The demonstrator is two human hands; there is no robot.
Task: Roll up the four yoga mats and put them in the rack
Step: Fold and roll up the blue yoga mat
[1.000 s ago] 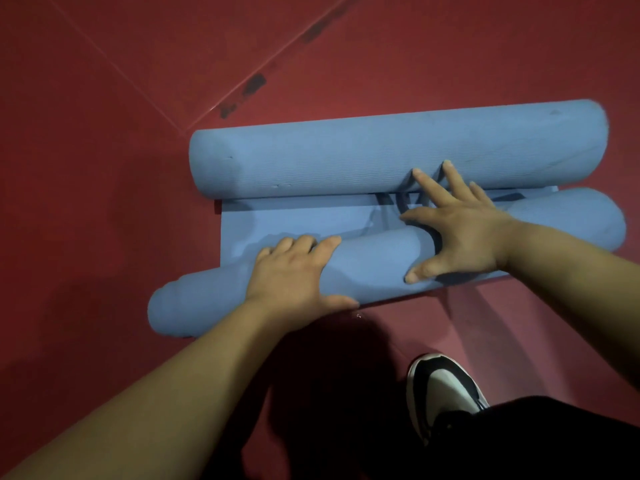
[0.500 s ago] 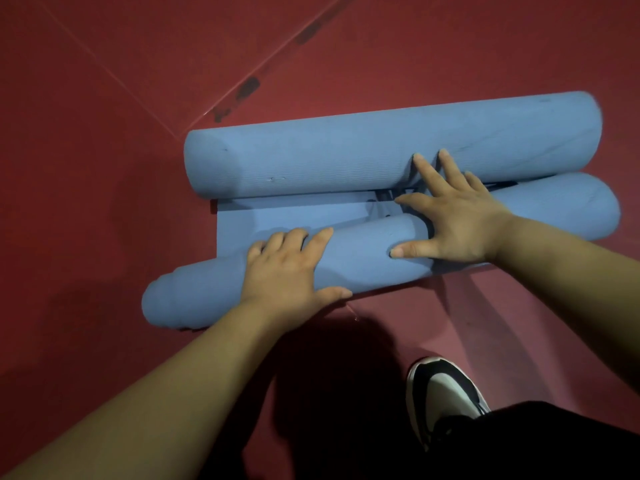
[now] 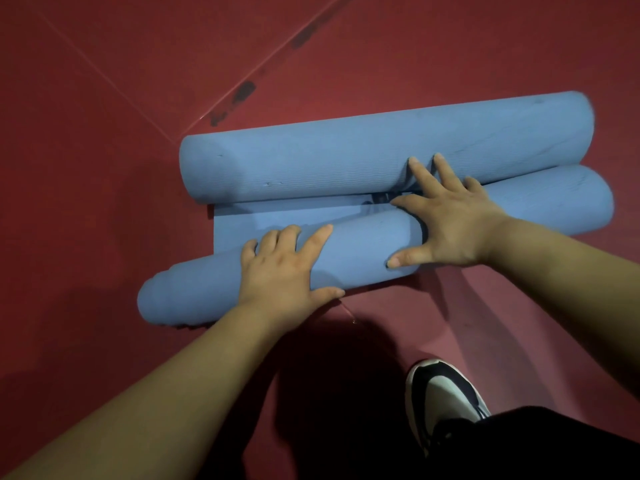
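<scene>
**Both palms down, only a short bit left flat**

Standing right next to this person, here's what's on show. Two blue yoga mats lie on the red floor (image 3: 104, 174). The far roll (image 3: 346, 157) is fully wound up and lies crosswise, a fat tidy cylinder. Just in front of it is the near roll (image 3: 360, 251), which sits a bit slanted, with its left end closer to the person and its right end tucked up against the far roll. That left end has telescoped out a little, so it looks stepped rather than flush.

Between the two rolls on the left side there's a flat strip (image 3: 277, 216) of the near mat, not rolled up yet and running under the edge of the far roll.

The left hand (image 3: 284, 268) lies over the top of the near roll with fingers spread and draped over its curve and the thumb along the near side. It's pressing, not clutching. The right hand (image 3: 450, 223) is spread flat too, thumb on the near roll and the long fingertips touching the far roll. So neither hand is actually gripping anything.

There's a dark strap-like thing (image 3: 379, 199) in the gap by the right index finger, but I can't tell what it is.

Also around are a black-and-white shoe (image 3: 446, 393), a dark trouser leg (image 3: 540, 445) and some black scuffs (image 3: 242, 95) along a floor seam.
</scene>
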